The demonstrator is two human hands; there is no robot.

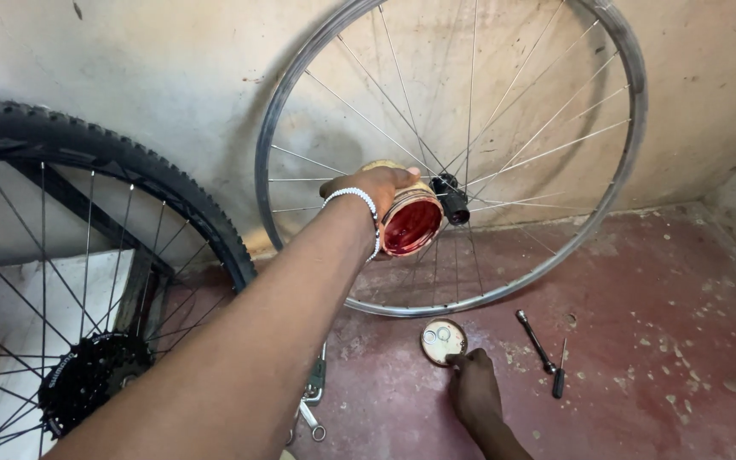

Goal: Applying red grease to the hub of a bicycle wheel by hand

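Left forearm stretched up across the view, left hand [374,184] clenched around a round tin [409,221], beaded white bracelet [359,200] at the wrist. Tin held in the air, tipped sideways, open mouth toward the camera, red grease inside, just beside the black hub [451,198] of a bare silver wheel rim [632,128]. Below, right hand [474,390] on the red floor [666,298], fingertips touching the edge of a round metal lid [442,340] lying flat; fingers bent, not clearly gripping. Rim upright on the floor, leaned against the wall [172,77] at the back edge. Near the lid, toward the floor's right side, a socket wrench [535,339] and small screwdriver [560,371]. Spanners [313,400] under the forearm. At the left edge, tyred wheel [87,255] with cassette [87,379].
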